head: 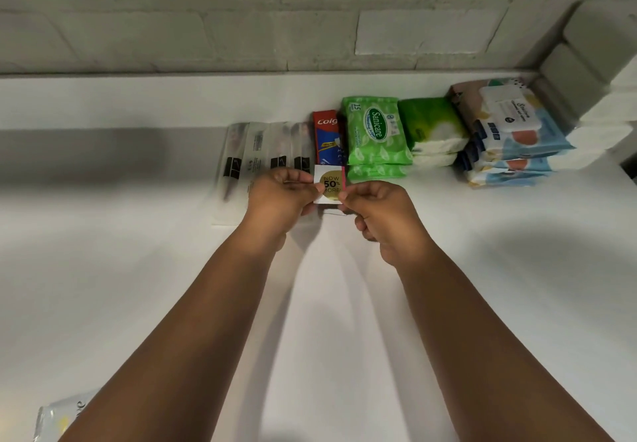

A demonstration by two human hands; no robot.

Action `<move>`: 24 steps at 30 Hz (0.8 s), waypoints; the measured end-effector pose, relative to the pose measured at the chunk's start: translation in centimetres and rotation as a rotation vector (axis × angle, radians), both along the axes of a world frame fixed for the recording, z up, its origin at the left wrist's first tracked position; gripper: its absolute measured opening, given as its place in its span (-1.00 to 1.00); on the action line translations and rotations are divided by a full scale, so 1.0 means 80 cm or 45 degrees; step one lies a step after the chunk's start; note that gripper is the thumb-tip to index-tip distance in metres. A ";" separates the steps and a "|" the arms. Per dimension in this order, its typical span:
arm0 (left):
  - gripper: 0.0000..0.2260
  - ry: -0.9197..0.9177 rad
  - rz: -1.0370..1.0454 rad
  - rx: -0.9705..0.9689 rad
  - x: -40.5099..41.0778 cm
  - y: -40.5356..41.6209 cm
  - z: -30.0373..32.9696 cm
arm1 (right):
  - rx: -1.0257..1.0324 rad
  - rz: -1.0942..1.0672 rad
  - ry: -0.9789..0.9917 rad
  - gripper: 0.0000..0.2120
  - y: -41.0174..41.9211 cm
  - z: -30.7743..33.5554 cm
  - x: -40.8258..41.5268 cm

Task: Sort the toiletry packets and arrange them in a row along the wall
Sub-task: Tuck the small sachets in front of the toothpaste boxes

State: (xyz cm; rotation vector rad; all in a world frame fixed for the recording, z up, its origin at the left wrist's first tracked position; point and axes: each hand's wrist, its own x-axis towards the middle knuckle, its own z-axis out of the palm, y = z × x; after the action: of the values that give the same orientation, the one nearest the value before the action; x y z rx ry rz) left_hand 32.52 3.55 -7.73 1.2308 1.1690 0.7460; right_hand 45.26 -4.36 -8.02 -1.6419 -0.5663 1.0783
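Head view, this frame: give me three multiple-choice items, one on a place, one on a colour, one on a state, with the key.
1. Where is the Colgate box?
A. left of the Sanicare pack
B. on the blue wipes stack
C. at the counter's near edge

2. What colour is the round sticker on the small box?
A. blue
B. gold
C. green

3. How is the small box held?
A. lying untouched
B. one hand only
C. pinched by the left hand and right hand

Key: 1 A, the two sit side by side; 2 B, gold "50% more" circle; 3 C, fingers grip both sides.
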 end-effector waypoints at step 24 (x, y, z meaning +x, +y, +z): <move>-0.87 0.850 -0.139 0.523 0.023 0.010 -0.020 | -0.145 -0.071 -0.743 -0.93 0.011 -0.028 -0.005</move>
State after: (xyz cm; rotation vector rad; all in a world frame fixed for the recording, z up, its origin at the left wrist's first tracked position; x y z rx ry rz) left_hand 34.38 4.36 -9.31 1.9680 1.5065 0.5128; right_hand 44.85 -3.51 -10.28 -2.0707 -0.8375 0.5859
